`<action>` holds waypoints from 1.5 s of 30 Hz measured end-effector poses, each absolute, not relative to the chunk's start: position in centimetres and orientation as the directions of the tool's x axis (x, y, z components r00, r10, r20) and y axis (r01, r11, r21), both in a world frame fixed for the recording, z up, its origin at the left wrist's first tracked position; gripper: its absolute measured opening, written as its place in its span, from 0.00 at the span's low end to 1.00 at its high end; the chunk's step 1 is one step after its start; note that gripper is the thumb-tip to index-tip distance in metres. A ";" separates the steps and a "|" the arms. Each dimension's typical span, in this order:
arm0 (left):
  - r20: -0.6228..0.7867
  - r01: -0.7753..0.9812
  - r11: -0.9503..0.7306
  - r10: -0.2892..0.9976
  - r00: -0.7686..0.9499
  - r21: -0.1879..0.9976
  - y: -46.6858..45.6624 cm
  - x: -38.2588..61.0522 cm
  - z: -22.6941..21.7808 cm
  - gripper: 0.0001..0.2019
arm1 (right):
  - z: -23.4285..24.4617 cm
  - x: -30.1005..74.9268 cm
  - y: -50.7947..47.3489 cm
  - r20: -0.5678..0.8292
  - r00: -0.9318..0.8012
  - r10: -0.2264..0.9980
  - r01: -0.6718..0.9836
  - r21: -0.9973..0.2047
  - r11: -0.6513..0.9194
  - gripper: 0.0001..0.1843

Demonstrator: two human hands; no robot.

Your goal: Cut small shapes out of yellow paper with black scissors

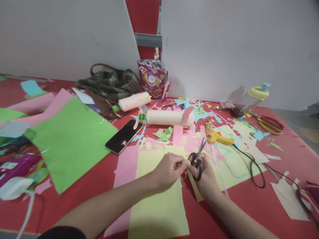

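Note:
My right hand is closed around black-handled scissors, whose blades point up and away from me. Its fingertips meet those of my left hand, which is pinched on a small piece of pale yellow paper. Most of that piece is hidden by the fingers. Both hands are above a large yellow sheet, which overlaps a pink sheet. A narrow yellow strip lies below my right hand.
A black phone lies left of my hands, near a green sheet. Ahead is a white paper-wrapped bottle among paper scraps. On the right are a yellow glue gun with a black cord, a clear bottle and red-yellow scissors.

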State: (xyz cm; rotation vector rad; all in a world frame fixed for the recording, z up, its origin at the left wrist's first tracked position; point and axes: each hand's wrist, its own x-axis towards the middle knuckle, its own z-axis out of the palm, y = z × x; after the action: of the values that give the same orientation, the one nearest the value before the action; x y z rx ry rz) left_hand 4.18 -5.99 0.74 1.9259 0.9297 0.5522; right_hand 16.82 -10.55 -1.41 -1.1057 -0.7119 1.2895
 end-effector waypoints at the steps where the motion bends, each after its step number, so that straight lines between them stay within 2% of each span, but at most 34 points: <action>1: 0.001 0.381 -0.298 0.788 0.616 0.875 -6.0 4.2 0.7 0.16 | -1.4 16.8 -10.5 -0.155 0.197 0.968 -0.374 -0.925 -0.072 0.14; 8: -0.033 0.340 -0.234 0.780 0.625 0.911 -6.1 4.4 0.5 0.18 | -1.4 16.9 -10.5 -0.127 0.246 0.961 -0.328 -0.944 -0.041 0.14; 20: -0.147 0.293 -0.068 0.746 0.649 0.954 -5.8 4.1 1.1 0.16 | -1.3 17.0 -10.6 -0.152 0.201 0.968 -0.352 -0.933 -0.073 0.14; 24: -0.144 0.264 -0.041 0.754 0.641 0.964 -4.6 3.6 1.7 0.15 | -1.3 16.7 -10.6 -0.168 0.028 0.985 -0.405 -0.903 -0.142 0.16; 28: -0.047 0.299 -0.155 0.819 0.573 0.942 -3.4 3.0 2.2 0.16 | -1.2 16.5 -10.8 -0.166 -0.114 0.980 -0.457 -0.867 -0.200 0.21; 34: -0.076 0.310 -0.125 0.823 0.563 0.942 -2.8 2.2 3.2 0.15 | -0.9 16.6 -11.1 -0.183 -0.282 0.942 -0.450 -0.842 -0.299 0.24; 40: -0.056 0.312 -0.211 0.742 0.668 0.926 -2.4 1.9 3.6 0.16 | -1.0 16.8 -11.3 -0.167 -0.338 0.926 -0.435 -0.845 -0.311 0.25; 45: -0.119 0.335 -0.192 0.684 0.720 0.923 -2.2 1.8 3.6 0.16 | -0.9 16.9 -11.3 -0.161 -0.346 0.924 -0.425 -0.851 -0.308 0.25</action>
State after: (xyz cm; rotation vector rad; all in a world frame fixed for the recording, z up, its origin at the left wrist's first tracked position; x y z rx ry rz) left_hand 1.79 -2.21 3.57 1.7951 0.8028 0.3858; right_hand 16.91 -11.33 -0.90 -0.8363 -0.9036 1.8065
